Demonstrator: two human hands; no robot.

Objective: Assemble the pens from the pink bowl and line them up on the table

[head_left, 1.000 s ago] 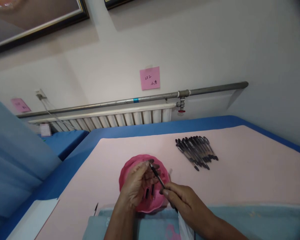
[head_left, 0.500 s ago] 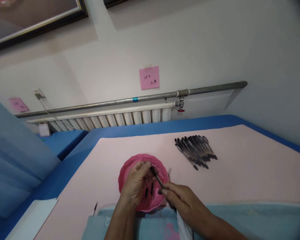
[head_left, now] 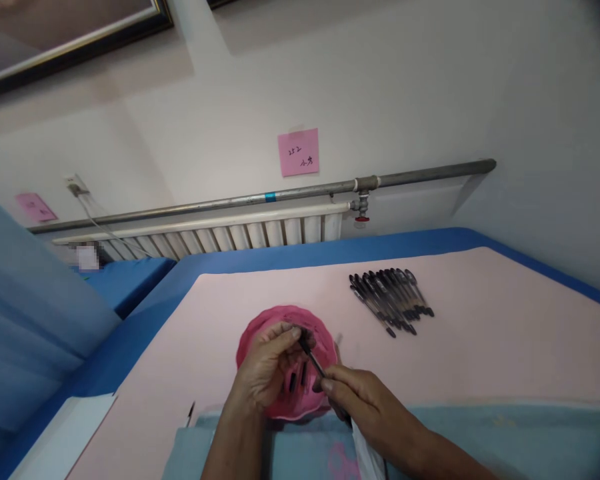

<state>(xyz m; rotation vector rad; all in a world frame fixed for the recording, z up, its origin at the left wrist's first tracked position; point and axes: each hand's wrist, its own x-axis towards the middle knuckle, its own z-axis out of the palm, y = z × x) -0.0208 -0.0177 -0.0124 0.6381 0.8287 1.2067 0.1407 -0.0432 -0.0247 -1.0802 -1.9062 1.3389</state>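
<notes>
Over a pink scalloped bowl both hands work on one black pen. My left hand pinches its upper dark end with thumb and fingers. My right hand grips the lower part of the barrel, its fingers closed. A second dark piece shows below the right fingers, mostly hidden. Several dark pen parts lie inside the bowl, partly covered by the left hand. To the right, a row of capped black pens lies side by side on the pink sheet.
The pink sheet covers a blue bed. A teal cloth runs along the near edge, with a thin dark-tipped refill or pen beside it. White paper lies at left, near a blue curtain. A radiator stands behind.
My left hand has shifted slightly left and down, still pinching the pen's dark end. The right hand keeps its grip nearly in place. The pen row is unchanged.
</notes>
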